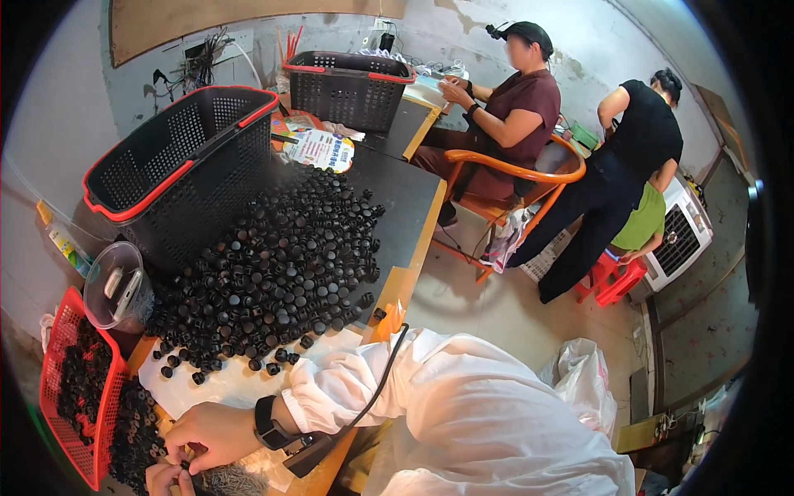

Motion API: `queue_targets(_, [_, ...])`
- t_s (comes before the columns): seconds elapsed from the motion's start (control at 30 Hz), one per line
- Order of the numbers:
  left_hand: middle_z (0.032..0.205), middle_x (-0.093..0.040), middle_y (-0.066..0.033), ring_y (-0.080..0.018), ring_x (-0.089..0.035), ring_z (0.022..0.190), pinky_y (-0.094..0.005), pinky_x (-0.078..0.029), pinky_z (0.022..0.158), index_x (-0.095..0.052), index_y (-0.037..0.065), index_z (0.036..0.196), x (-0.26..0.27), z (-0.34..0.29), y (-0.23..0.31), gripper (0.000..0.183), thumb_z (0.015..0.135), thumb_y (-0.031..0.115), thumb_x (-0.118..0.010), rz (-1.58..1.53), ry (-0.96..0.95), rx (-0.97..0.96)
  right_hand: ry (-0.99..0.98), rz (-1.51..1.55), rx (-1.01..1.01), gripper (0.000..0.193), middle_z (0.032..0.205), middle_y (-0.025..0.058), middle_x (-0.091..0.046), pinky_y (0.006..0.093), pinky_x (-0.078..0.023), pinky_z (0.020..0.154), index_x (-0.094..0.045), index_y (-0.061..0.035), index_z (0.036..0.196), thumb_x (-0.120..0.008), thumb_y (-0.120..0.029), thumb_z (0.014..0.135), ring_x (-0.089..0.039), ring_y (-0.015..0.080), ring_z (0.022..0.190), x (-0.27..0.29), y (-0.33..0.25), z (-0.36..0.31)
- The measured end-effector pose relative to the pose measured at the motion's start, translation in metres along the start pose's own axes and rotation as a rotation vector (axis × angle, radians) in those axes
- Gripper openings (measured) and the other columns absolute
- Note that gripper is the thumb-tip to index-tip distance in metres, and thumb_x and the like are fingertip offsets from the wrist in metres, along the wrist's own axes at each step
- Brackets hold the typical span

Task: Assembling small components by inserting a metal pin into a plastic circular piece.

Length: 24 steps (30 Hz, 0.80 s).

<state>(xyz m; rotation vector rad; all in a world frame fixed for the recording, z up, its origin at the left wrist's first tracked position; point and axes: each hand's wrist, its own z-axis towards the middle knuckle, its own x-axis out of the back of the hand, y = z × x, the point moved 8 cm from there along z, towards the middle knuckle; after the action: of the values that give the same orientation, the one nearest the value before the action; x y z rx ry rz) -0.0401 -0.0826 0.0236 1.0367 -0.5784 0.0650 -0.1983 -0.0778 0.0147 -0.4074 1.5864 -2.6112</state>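
Observation:
At the lower left, my right hand [211,436], with a black strap on its wrist, has its fingers pinched at a small black part [184,465]. Just below it, the fingertips of my left hand [164,478] are closed on the same part; the rest of that hand is cut off by the picture's edge. Beside my hands lie a heap of small black pieces [136,426] and a heap of thin grey metal pins or screws [233,479]. A large pile of round black caps [273,256] spreads over the table beyond them.
A red basket [106,405] of black pieces stands left, near a clear plastic tub [103,310]. Black baskets with red handles [178,149] stand behind the caps. One person [521,116] sits in an orange chair [513,175]; another person [641,124] stands bent over behind.

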Motion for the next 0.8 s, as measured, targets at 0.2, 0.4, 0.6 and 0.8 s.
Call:
queue_targets(0.2, [0.1,-0.065,-0.0141,-0.0236,-0.064,0.088,-0.0302,-0.053,0.076,-0.067,-0.008,0.097,-0.001,-0.002,0.001,0.014,0.084,-0.009,-0.067,0.09,-0.022,0.018,-0.029,-0.035,0.018,0.022,0.074,0.003,-0.067,0.0312,-0.047,0.056,-0.065,-0.0083,0.084,-0.078,-0.019,0.071,-0.063,0.0188,0.063,0.001,-0.003,-0.003])
queue_targets(0.4, [0.1,-0.066,-0.0154,-0.0258,-0.065,0.09,-0.0326,-0.054,0.078,-0.067,-0.008,0.098,0.003,-0.004,-0.003,0.018,0.081,-0.011,-0.069,0.06,-0.012,0.0,-0.085,-0.053,-0.019,0.02,0.075,-0.0014,-0.063,0.0319,-0.045,0.059,-0.062,-0.0119,0.091,-0.074,-0.022,0.078,-0.06,0.0169,0.066,0.0,-0.003,-0.004])
queue_targets(0.6, [0.094,-0.068,-0.0148,-0.0255,-0.066,0.087,-0.0321,-0.053,0.076,-0.068,-0.005,0.093,0.005,-0.001,0.009,0.022,0.074,-0.014,-0.071,0.039,-0.044,-0.068,-0.133,0.016,-0.068,0.026,0.076,0.0026,-0.063,0.0316,-0.044,0.058,-0.06,-0.0083,0.091,-0.077,-0.024,0.078,-0.059,0.0183,0.064,-0.005,-0.005,-0.004])
queue_targets(0.8, [0.089,-0.069,-0.0139,-0.0243,-0.066,0.08,-0.0303,-0.052,0.072,-0.07,-0.004,0.089,0.001,0.006,0.022,0.018,0.074,-0.012,-0.072,0.022,-0.052,-0.147,-0.161,0.083,-0.162,0.022,0.081,0.0037,-0.064,0.0284,-0.047,0.061,-0.061,-0.0065,0.095,-0.075,-0.012,0.08,-0.059,0.0143,0.067,-0.004,-0.002,-0.005])
